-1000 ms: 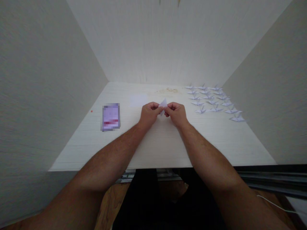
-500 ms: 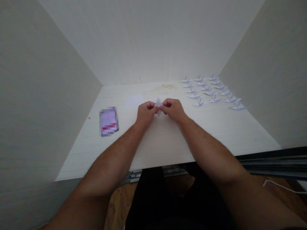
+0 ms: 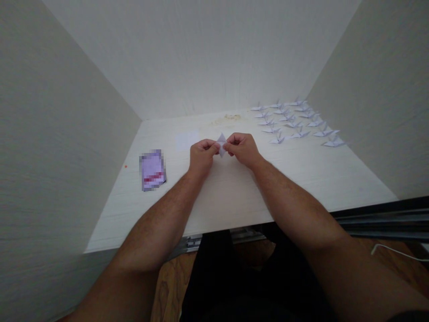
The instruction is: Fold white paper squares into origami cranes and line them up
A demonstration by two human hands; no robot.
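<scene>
A small folded piece of pale paper [image 3: 221,143] is pinched between both of my hands above the middle of the white desk [image 3: 234,192]. My left hand [image 3: 200,155] grips its left side with curled fingers. My right hand [image 3: 241,147] grips its right side the same way. The paper's pointed tip sticks up between my thumbs; its lower part is hidden by my fingers.
Several folded paper cranes [image 3: 295,121] stand in rows at the desk's far right. A flat square sheet of paper [image 3: 187,139] lies just beyond my left hand. A purple packet [image 3: 152,170] lies at the left. Walls close in on three sides.
My head has tilted, so the desk and cranes sit a little higher and further right in view. Both hands keep pinching the folded paper; their grip has shifted slightly.
</scene>
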